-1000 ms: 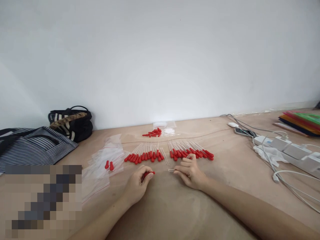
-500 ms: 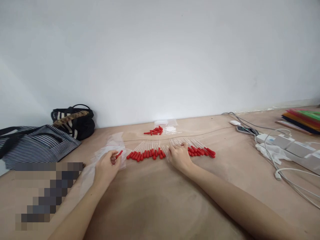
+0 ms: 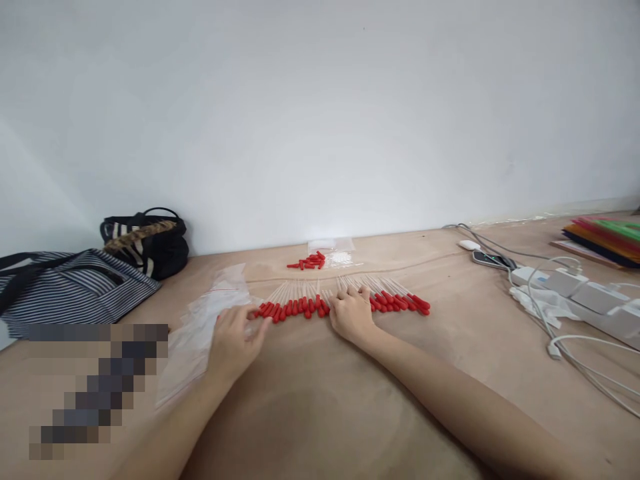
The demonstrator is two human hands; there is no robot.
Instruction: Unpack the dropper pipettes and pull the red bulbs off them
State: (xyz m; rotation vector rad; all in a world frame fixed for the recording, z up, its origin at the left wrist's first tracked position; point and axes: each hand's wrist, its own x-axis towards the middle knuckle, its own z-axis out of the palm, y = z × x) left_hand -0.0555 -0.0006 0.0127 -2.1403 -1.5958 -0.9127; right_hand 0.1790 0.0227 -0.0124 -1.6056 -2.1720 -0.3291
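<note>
A row of droppers with red rubber bulbs (image 3: 294, 307) and thin clear stems lies fanned out on the table, bulbs toward me. At the row's left end is my left hand (image 3: 235, 340), thumb and fingers apart, close around the outermost bulbs. A speck of red shows at its far side; I cannot make out what it is. Over the middle of the row rests my right hand (image 3: 353, 315), its fingers bent and spread across the stems and hiding several droppers. Behind the row lie a pile of loose red bulbs (image 3: 313, 261) and clear tubes (image 3: 340, 259).
Thin plastic bags (image 3: 185, 353) lie beside my left forearm. A striped bag (image 3: 75, 287) and a black bag (image 3: 167, 243) stand at the left. On the right are a phone (image 3: 493, 260), a power strip (image 3: 590, 300) with cables, and coloured folders (image 3: 607, 240).
My left hand has moved right to the end of the row, and its fingers have parted. The red bulb seen in it no longer shows there. My right hand has shifted slightly left and nearer.
</note>
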